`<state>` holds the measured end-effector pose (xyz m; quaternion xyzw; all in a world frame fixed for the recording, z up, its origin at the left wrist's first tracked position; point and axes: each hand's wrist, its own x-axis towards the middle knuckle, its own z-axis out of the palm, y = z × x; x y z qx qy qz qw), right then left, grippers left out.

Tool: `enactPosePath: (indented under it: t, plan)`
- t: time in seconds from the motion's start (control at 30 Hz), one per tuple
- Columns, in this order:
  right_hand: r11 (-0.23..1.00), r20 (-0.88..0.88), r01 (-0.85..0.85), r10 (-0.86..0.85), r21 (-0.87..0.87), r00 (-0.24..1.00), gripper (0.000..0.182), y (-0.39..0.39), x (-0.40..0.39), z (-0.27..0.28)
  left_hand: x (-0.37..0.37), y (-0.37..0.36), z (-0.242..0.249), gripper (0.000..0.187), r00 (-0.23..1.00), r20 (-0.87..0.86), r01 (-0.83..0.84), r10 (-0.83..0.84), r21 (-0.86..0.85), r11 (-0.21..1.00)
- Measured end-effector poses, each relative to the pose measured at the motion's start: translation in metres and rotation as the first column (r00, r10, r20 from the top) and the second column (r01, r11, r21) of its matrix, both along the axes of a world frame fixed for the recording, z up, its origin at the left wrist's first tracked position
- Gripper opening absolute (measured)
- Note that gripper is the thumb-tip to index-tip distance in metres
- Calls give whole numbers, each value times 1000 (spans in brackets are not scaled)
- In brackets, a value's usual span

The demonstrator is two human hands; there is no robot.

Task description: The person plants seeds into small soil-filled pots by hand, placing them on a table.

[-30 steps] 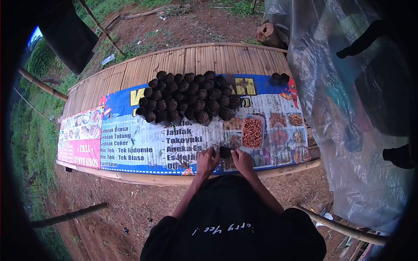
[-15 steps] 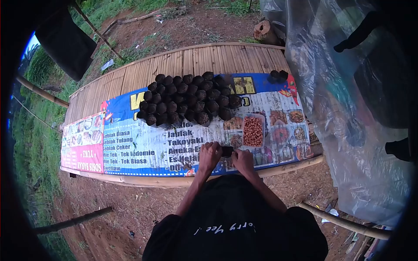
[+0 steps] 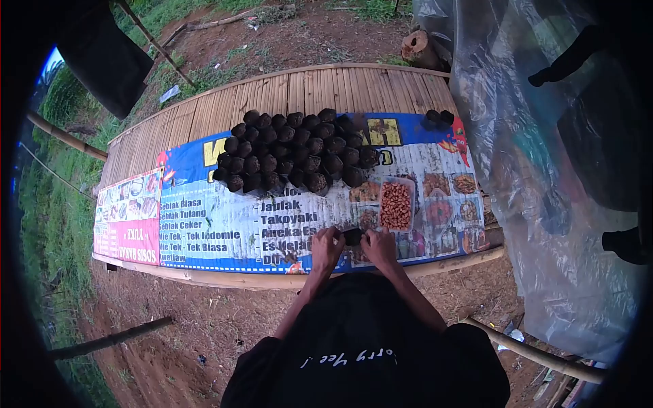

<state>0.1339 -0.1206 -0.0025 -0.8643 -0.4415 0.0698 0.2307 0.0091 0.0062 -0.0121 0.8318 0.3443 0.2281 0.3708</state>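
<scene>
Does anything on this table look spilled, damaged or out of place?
The printed banner is scuffed and dirt-streaked, its lettering partly obscured. Two dark bags sit at the far right, apart from the main cluster. I see no obvious spill beside the plastic tub.

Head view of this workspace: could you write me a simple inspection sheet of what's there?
Surface: slatted bamboo table, partly covered by a printed banner with dirty smudges.
Job's things: a large group of dark soil-filled bags, two more dark bags apart; reddish-brown beans or nuts in a clear tub.
Clutter: pale scrap on the ground beyond the table.
Grippers: none; left hand and right hand hold a small dark bag.
Cables: nothing seen.
Surroundings: earth, grass, plastic sheeting, poles, log.
</scene>
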Motion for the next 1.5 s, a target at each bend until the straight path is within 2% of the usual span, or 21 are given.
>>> enactPosePath:
  t: [0.03, 0.13, 0.2, 0.27, 0.33, 0.4, 0.43, 0.5, 0.57, 0.63, 0.7, 0.73, 0.8, 0.97, 1.13, 1.2, 1.23, 1.3, 1.37, 1.5]
  plan:
    - [1000, -9, -5, 5, -8, 1000, 21, -4, -4, 0, -4, -4, 0, 11, 999, 43, 9, -10, 4, 1000]
    - [999, -14, -14, 15, 42, 1000, 21, -3, -3, -8, -7, -5, -1, 10, 999, 28, 18, -17, -39, 999]
    - [999, -47, 37, -39, -40, 998, 22, -5, -4, -14, -5, -4, 1, 11, 1000, 7, 30, -30, -72, 997]
    - [995, -65, 74, -78, -66, 995, 25, -12, -8, -14, -5, -8, 7, 15, 999, -25, 40, -38, 59, 997]
    - [991, -71, 107, -113, -78, 991, 29, -9, -8, 1, 0, -6, 15, 16, 999, -34, 44, -40, 116, 992]
    - [957, -128, 126, -164, -260, 978, 37, -5, -13, 15, 5, -2, 20, 17, 998, -43, 55, -49, 172, 984]
    - [957, -127, 131, -168, -259, 978, 37, -4, -13, 14, 8, 1, 22, 15, 993, -64, 110, -99, 193, 975]
    - [912, -245, 54, -166, -407, 955, 41, 1, -12, 6, 12, 4, 22, 12, 984, -82, 170, -156, 220, 961]
    - [927, -239, 53, -150, -371, 959, 39, -1, -11, -5, 17, 10, 19, 8, 957, -195, 249, -213, 185, 951]
    - [939, -237, 49, -136, -340, 962, 38, -1, -13, -5, 16, 12, 19, 8, 968, -135, 234, -211, 185, 955]
    - [969, -97, 102, -127, -226, 987, 34, -5, -14, -3, 14, 13, 18, 7, 975, -96, 208, -199, 95, 974]
    - [968, -97, 107, -132, -226, 987, 34, -5, -14, 7, 13, 11, 28, 7, 974, -96, 213, -204, 94, 973]
    - [987, -36, 95, -100, -128, 994, 30, -5, -12, 22, 7, 5, 45, 7, 992, 15, 125, -125, -5, 992]
    - [994, 17, 65, -64, -87, 998, 26, 0, -5, -2, 3, 4, 13, 8, 998, 10, 69, -69, -36, 997]
    - [999, 77, 31, -29, -18, 997, 23, 5, -1, 5, 3, 3, 19, 10, 999, -24, 33, -35, -78, 996]
    - [992, 76, 23, -13, -122, 997, 21, 6, -1, 3, 1, 2, 19, 10, 999, -37, 22, -25, -89, 996]
    - [993, 79, 21, -12, -117, 997, 21, 9, 0, 6, 3, 3, 19, 11, 999, -42, 16, -20, -102, 995]
    - [1000, 151, 5, -10, 29, 989, 19, 4, -6, 10, -3, -1, 18, 12, 1000, -18, 20, -22, -112, 993]
    - [1000, 118, 16, -17, 11, 993, 19, 5, -7, 5, -1, -1, 18, 12, 1000, -21, -12, 11, -66, 998]
    - [998, 24, 16, -15, -58, 1000, 18, 6, -3, 5, 0, -1, 19, 12, 1000, -20, -1, -1, -87, 996]
